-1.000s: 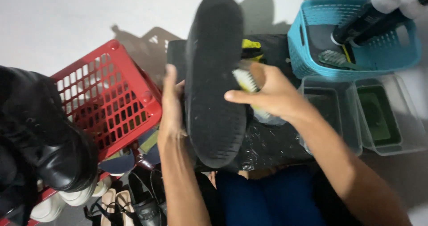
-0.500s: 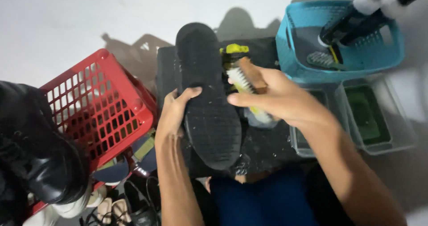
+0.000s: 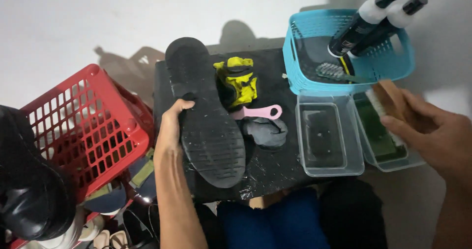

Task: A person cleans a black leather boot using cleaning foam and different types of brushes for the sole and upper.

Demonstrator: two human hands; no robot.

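Gripping black shoe (image 3: 206,126) sole-up, left hand (image 3: 169,131), right hand (image 3: 432,133) fingers clasping brush (image 3: 388,104)

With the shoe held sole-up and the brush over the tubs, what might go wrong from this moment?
1. The left hand grips the black rubber-soled shoe by one edge only; it may tip onto the yellow cloth and pink-handled tool.
2. The right hand holds the wooden brush above the clear plastic tub with green contents; a careless dip might splash or shift the light tub.
3. The wet black work surface could let things slide.
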